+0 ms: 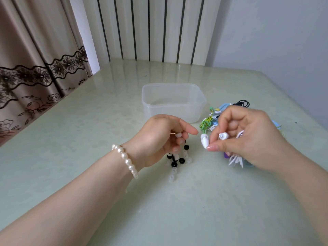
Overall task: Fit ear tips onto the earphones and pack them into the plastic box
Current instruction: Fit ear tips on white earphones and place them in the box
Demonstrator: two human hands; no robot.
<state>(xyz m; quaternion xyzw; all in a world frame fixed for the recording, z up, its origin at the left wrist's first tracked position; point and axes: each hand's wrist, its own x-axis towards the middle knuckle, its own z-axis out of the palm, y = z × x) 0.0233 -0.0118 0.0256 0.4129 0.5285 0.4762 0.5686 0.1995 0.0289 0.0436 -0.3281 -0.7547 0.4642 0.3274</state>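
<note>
My right hand (248,137) grips a white pair of earphones (204,140); both white buds stick out beside my thumb and the bundled white cord hangs below my palm. My left hand (163,137) hovers over a small heap of black and clear ear tips (179,159) on the table, and its curled fingers pinch a pale ear tip (178,134). A clear plastic box (173,102) stands open behind the hands, nothing visible inside it. Several coiled earphones (206,124), green, blue and black, lie right of the box, partly hidden by my right hand.
The pale green table (88,139) runs to a wall and a white radiator (150,29) at the back. A beige curtain with black lace (35,77) hangs along the left edge. A pearl bracelet (126,161) circles my left wrist.
</note>
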